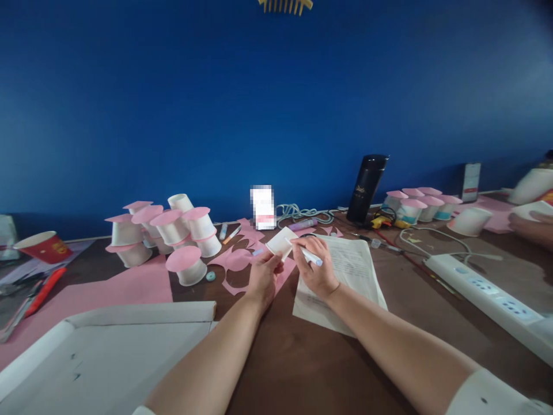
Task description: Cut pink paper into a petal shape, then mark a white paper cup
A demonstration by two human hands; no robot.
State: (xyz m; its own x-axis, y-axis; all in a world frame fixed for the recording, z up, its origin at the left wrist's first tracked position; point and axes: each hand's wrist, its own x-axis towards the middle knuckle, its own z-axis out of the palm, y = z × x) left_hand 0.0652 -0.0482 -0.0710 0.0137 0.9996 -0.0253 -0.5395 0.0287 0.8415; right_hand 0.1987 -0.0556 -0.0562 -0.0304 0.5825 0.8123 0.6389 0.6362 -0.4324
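My left hand is closed round a small white paper cup, which it holds tilted above the table. In my right hand is a white marker with a pale blue end, its tip at the cup's side. Whether the tip touches the cup, I cannot tell. Below and left of the cup lie pink paper scraps with rounded cut-outs. A printed sheet lies under my right forearm. To the left stand several stacked white cups topped with pink paper pieces.
A white box lid fills the front left, near a red cup and a red-handled cutter. A phone and black flask stand at the back. Right are a power strip and another person's hand.
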